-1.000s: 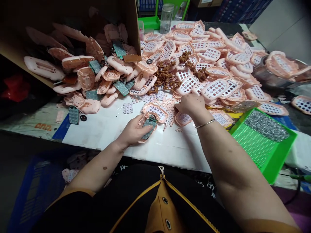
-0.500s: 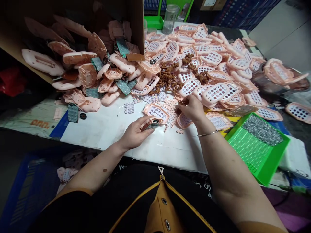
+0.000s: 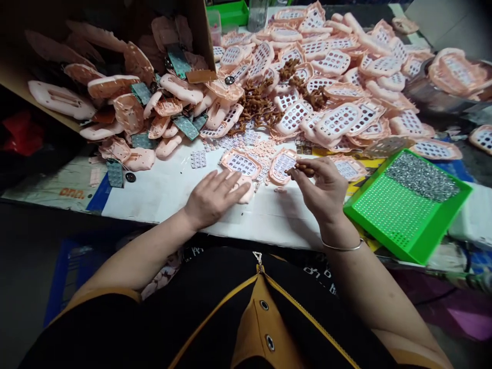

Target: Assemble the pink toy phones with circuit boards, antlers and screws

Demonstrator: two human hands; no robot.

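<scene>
White-covered surface: right hand pinching brown knobbly parts, right of open left hand over rounded pale-pink plastic shell.

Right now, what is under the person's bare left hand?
Under the left hand, part of a pale pink, rounded plastic shell shows beside the thumb. The rest of the shell, and anything beneath the palm, is covered.

a black top has mustard cuffs, a yellow zip with a triangular silver pull, and a mustard panel with two metal eyelets. white lettering shows on dark cloth. a silver bracelet rings the right wrist.
</scene>
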